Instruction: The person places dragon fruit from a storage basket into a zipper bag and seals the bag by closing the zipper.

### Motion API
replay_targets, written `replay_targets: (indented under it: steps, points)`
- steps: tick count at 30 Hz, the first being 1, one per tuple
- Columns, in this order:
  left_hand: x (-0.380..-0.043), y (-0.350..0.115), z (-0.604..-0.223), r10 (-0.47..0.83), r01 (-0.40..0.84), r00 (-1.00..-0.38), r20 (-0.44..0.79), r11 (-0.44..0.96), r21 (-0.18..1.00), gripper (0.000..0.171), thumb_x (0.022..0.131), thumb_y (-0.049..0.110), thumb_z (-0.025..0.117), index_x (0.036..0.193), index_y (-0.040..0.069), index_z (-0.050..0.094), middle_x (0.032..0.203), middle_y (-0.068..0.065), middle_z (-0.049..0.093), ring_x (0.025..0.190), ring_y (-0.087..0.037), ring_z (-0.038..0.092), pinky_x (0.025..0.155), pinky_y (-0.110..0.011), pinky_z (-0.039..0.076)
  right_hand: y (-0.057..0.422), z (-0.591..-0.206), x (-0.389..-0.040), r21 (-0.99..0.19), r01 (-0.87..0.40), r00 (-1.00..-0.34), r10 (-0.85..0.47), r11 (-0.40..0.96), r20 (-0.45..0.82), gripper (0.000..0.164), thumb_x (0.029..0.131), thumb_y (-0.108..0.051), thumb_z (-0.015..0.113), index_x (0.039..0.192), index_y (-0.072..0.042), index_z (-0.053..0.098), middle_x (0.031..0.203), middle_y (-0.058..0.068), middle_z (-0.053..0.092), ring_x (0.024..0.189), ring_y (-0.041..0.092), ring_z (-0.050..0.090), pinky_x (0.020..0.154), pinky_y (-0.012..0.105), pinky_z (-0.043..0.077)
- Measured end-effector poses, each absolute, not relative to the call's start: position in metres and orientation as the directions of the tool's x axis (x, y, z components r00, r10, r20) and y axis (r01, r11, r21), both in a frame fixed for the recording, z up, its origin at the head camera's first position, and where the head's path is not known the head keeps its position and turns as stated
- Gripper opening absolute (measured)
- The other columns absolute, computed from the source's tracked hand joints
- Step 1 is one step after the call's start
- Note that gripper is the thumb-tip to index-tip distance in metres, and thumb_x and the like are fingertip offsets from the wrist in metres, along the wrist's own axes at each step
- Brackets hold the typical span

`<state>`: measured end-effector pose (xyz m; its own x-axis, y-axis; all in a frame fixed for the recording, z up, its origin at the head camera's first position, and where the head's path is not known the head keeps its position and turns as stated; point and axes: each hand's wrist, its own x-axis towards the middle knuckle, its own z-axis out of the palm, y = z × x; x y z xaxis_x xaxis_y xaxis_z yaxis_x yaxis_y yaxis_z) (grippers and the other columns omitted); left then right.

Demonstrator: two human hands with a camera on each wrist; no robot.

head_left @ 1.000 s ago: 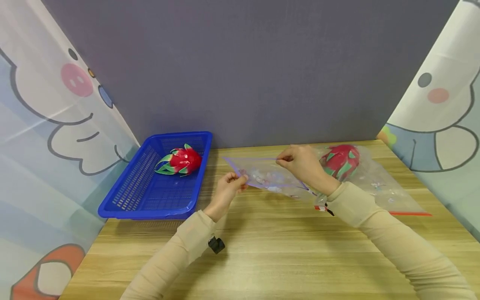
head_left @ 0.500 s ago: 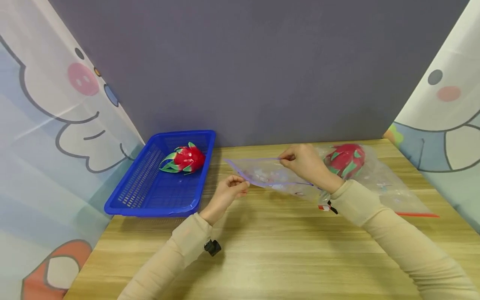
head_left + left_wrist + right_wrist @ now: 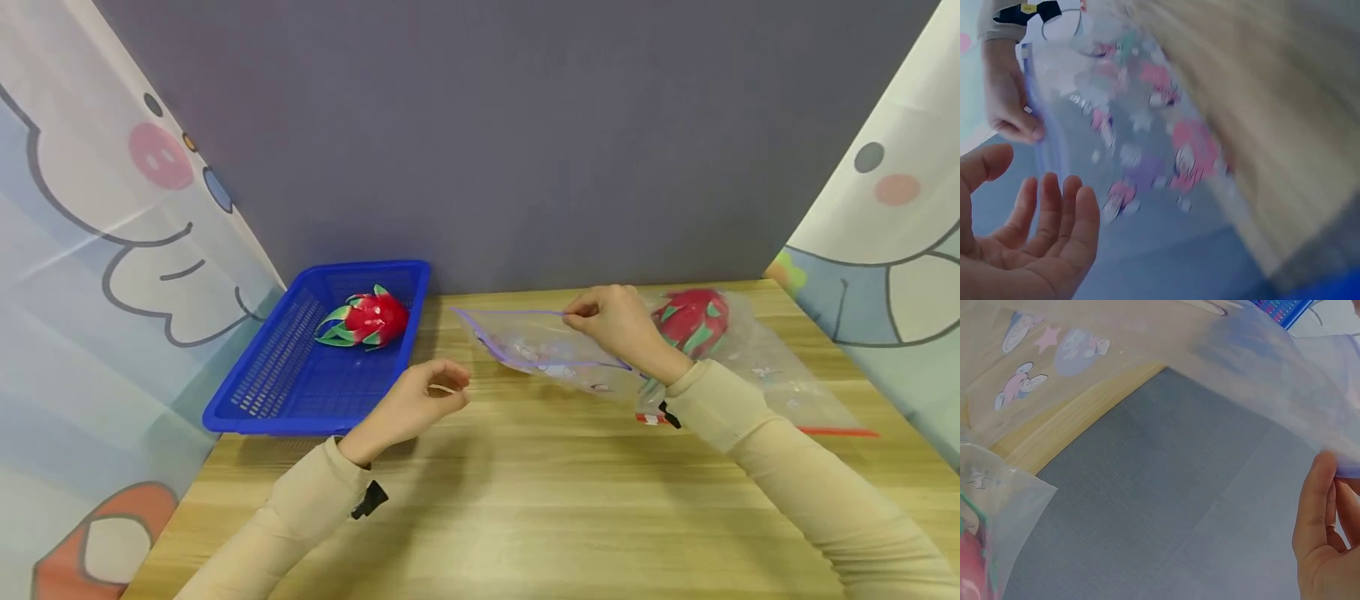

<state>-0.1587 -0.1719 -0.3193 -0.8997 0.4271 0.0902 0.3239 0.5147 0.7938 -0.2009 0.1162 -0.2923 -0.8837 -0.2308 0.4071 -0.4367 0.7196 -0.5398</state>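
Observation:
My right hand (image 3: pixel 617 327) pinches the far rim of a clear zip bag (image 3: pixel 536 343) with a purple zip edge and printed cartoon figures. The bag's mouth gapes towards me, and its body lies low over the table. My left hand (image 3: pixel 412 407) is apart from the bag, to its left, with fingers loosely bent and nothing between them. In the left wrist view the left hand (image 3: pixel 1035 231) appears in front of the bag's zip edge. A red dragon fruit (image 3: pixel 377 318) with green-tipped scales lies in a blue plastic basket (image 3: pixel 300 421) beyond the left hand.
Right of the right hand lies a second clear zip bag (image 3: pixel 787 392) with a red zip edge, holding another dragon fruit (image 3: pixel 697 321). A grey panel (image 3: pixel 510 150) stands behind the wooden table (image 3: pixel 525 500). Cartoon-printed cloths (image 3: pixel 82 333) hang at both sides.
My left hand has let go of the bag's near edge and moved left and towards me. The right hand keeps its pinch on the far rim, nearly in place.

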Motion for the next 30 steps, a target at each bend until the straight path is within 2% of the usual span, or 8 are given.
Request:
replay_targets:
  steps: [6,8,13,17,23,30]
  points:
    - [-0.167,-0.202,-0.283,0.418,0.471,-0.870,0.262,0.549,0.690,0.019,0.084,0.005,0.063,0.102,0.003,0.061,0.101,-0.011,0.063,0.092,-0.021,0.062,0.083,-0.035,0.052,0.119,-0.291,-0.201,-0.564,-0.404,-0.904,-0.221,0.720,0.366,0.011,0.083,-0.014,0.067,0.088,-0.007,0.074,0.085,0.010,0.071,0.069,0.017,0.065,0.059,0.030,0.051]
    - [-0.176,-0.213,-0.272,0.398,0.503,-0.862,0.314,0.598,0.624,0.018,0.083,0.005,0.064,0.100,0.002,0.061,0.099,-0.012,0.064,0.091,-0.022,0.062,0.082,-0.037,0.052,0.119,-0.291,-0.201,-0.569,-0.400,-0.907,-0.222,0.719,0.357,0.012,0.083,-0.014,0.067,0.089,-0.007,0.074,0.085,0.010,0.071,0.069,0.017,0.065,0.059,0.029,0.050]
    - [-0.198,-0.238,-0.254,0.380,0.497,-0.863,0.332,0.753,0.431,0.019,0.086,0.012,0.062,0.103,0.003,0.061,0.100,-0.013,0.065,0.092,-0.027,0.062,0.079,-0.043,0.052,0.120,-0.290,-0.200,-0.583,-0.380,-0.918,-0.213,0.718,0.335,0.013,0.083,-0.015,0.067,0.091,-0.007,0.074,0.086,0.010,0.071,0.070,0.018,0.065,0.059,0.029,0.050]
    - [-0.218,-0.255,-0.250,0.414,0.522,-0.845,0.338,0.775,0.357,0.019,0.087,0.012,0.060,0.105,0.004,0.062,0.101,-0.012,0.065,0.092,-0.027,0.061,0.080,-0.043,0.051,0.122,-0.292,-0.201,-0.613,-0.373,-0.922,-0.206,0.696,0.328,0.013,0.083,-0.015,0.067,0.092,-0.008,0.074,0.087,0.010,0.071,0.069,0.018,0.064,0.059,0.028,0.049]
    - [-0.251,-0.281,-0.252,0.436,0.537,-0.837,0.332,0.772,0.339,0.019,0.088,0.010,0.059,0.103,0.000,0.061,0.102,-0.016,0.063,0.095,-0.030,0.059,0.085,-0.049,0.048,0.123,-0.294,-0.203,-0.653,-0.367,-0.926,-0.195,0.663,0.322,0.013,0.084,-0.017,0.067,0.092,-0.009,0.073,0.089,0.010,0.070,0.070,0.017,0.064,0.059,0.028,0.049]
    - [-0.278,-0.297,-0.264,0.389,0.446,-0.895,0.218,0.768,0.460,0.023,0.088,0.013,0.060,0.107,0.001,0.060,0.106,-0.019,0.063,0.100,-0.034,0.060,0.088,-0.049,0.048,0.123,-0.295,-0.202,-0.652,-0.355,-0.930,-0.183,0.670,0.317,0.013,0.083,-0.017,0.068,0.091,-0.009,0.074,0.089,0.010,0.071,0.070,0.017,0.064,0.059,0.027,0.049]
